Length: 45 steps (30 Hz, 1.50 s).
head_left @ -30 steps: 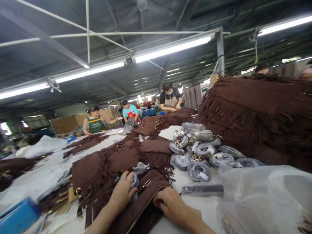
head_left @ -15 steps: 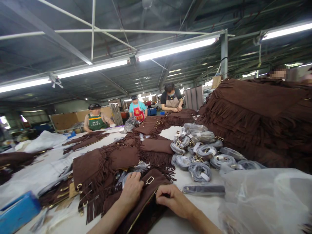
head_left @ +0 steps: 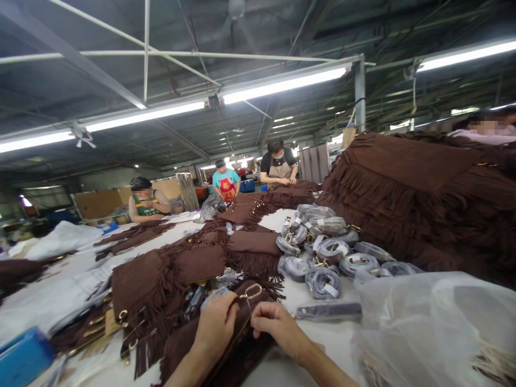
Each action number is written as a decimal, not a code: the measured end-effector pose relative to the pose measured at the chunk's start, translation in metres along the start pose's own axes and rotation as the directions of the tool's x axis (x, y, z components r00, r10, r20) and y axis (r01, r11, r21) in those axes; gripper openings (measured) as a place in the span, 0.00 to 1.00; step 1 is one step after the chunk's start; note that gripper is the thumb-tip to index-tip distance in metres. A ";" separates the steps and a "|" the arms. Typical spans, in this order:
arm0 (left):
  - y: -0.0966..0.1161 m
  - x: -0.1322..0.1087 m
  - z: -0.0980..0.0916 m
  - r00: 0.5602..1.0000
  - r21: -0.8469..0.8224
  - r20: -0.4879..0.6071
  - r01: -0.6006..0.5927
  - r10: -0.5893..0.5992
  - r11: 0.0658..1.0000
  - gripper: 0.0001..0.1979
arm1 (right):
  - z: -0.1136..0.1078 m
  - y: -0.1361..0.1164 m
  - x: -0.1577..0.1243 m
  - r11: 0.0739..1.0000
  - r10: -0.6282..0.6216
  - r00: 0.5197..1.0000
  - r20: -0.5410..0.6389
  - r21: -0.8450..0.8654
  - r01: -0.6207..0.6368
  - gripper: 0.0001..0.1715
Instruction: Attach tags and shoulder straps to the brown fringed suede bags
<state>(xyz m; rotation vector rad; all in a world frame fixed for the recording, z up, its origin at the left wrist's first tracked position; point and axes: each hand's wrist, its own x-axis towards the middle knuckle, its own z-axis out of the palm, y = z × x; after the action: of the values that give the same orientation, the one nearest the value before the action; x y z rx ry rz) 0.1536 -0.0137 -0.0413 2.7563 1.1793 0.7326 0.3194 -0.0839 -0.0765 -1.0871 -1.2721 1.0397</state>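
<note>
A brown suede fringed bag (head_left: 189, 344) lies on the white table right in front of me. My left hand (head_left: 215, 325) is closed on its top edge beside a gold ring clasp (head_left: 250, 292). My right hand (head_left: 276, 325) pinches the same edge just below the clasp, fingers curled. Both hands almost touch each other. A wrapped grey strap coil (head_left: 212, 295) shows just above my left hand.
More brown fringed bags (head_left: 201, 258) run in a row up the table. Wrapped grey strap coils (head_left: 322, 252) lie to the right. A tall stack of fringed bags (head_left: 423, 193) stands at right, clear plastic bags (head_left: 435, 328) near me, a blue box (head_left: 24, 357) at left. Three people work far off.
Both hands have drawn together at the bag's top edge. The gold ring clasp now stands up between them, and my right hand went from flat to pinching.
</note>
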 end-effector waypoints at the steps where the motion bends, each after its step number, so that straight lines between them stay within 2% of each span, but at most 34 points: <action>1: -0.001 -0.002 0.005 1.000 -0.002 -0.021 -0.007 0.007 1.000 0.10 | 0.001 0.000 0.000 1.000 0.008 1.000 -0.007 -0.007 -0.008 0.07; 4: -0.001 -0.006 0.012 0.997 0.024 -0.062 -0.033 0.034 0.999 0.11 | 0.003 0.000 0.001 0.999 0.015 0.999 -0.031 -0.028 -0.016 0.07; 8: 0.001 -0.009 0.012 0.993 0.043 -0.081 -0.086 0.089 0.995 0.13 | 0.004 0.002 0.001 0.999 -0.001 0.999 -0.042 -0.046 -0.001 0.08; 11: 0.007 -0.012 0.010 0.985 -0.097 -0.057 -0.168 0.163 0.981 0.16 | 0.004 0.004 0.002 0.998 -0.038 0.998 -0.041 -0.046 0.036 0.08; 13: 0.014 -0.013 0.007 0.985 -0.247 -0.030 -0.169 0.167 0.954 0.17 | 0.004 0.006 0.003 0.997 -0.065 0.997 -0.039 -0.042 0.064 0.08; 16: 0.027 -0.010 0.004 0.996 -0.430 0.048 -0.046 0.073 0.902 0.12 | 0.006 0.010 0.004 0.994 -0.099 0.995 -0.033 -0.044 0.098 0.08; 18: 0.033 -0.007 0.005 0.997 -0.471 0.077 0.042 -0.006 0.881 0.14 | 0.008 0.012 0.004 0.991 -0.123 0.992 -0.029 -0.054 0.122 0.09; 20: 0.036 -0.003 0.011 0.995 -0.477 0.048 0.099 -0.087 0.873 0.16 | 0.010 0.013 0.001 0.987 -0.151 0.988 -0.035 -0.069 0.148 0.09; 22: 0.034 0.000 0.019 0.989 -0.500 -0.012 0.123 -0.149 0.857 0.16 | 0.011 0.012 -0.003 0.967 -0.186 0.979 -0.086 -0.190 0.167 0.09; 24: 0.031 0.001 0.028 0.976 -0.522 -0.110 0.107 -0.191 0.846 0.14 | 0.008 0.010 -0.009 0.889 -0.218 0.965 -0.144 -0.438 0.135 0.13; 26: 0.028 0.003 0.035 0.957 -0.506 -0.212 0.066 -0.198 0.860 0.14 | 0.001 0.007 -0.014 0.738 -0.198 0.969 -0.149 -0.673 0.047 0.18; 28: 0.027 0.003 0.037 0.948 -0.470 -0.273 0.016 -0.163 0.882 0.14 | -0.007 0.004 -0.017 0.637 -0.129 0.984 -0.119 -0.771 -0.010 0.20; 30: 0.027 0.002 0.036 0.950 -0.444 -0.290 -0.028 -0.114 0.895 0.15 | -0.016 0.001 -0.019 0.616 -0.074 0.992 -0.098 -0.787 -0.032 0.19; 32: 0.027 0.000 0.032 0.957 -0.442 -0.283 -0.066 -0.069 0.894 0.14 | -0.023 -0.002 -0.020 0.626 -0.043 0.996 -0.080 -0.779 -0.036 0.18; 36: 0.025 -0.009 0.029 0.981 -0.507 -0.190 -0.080 -0.021 0.858 0.14 | -0.028 -0.008 -0.023 0.651 0.019 1.000 -0.025 -0.758 -0.031 0.18; 45: 0.024 -0.012 0.036 0.992 -0.538 -0.096 0.017 -0.081 0.843 0.14 | -0.028 -0.011 -0.021 0.598 -0.027 0.999 -0.026 -0.801 -0.005 0.19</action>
<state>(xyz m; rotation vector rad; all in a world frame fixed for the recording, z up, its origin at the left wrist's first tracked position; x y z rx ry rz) 0.1785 -0.0340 -0.0730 2.2332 0.8785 1.0418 0.3465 -0.1072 -0.0698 -1.7604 -1.7807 0.3726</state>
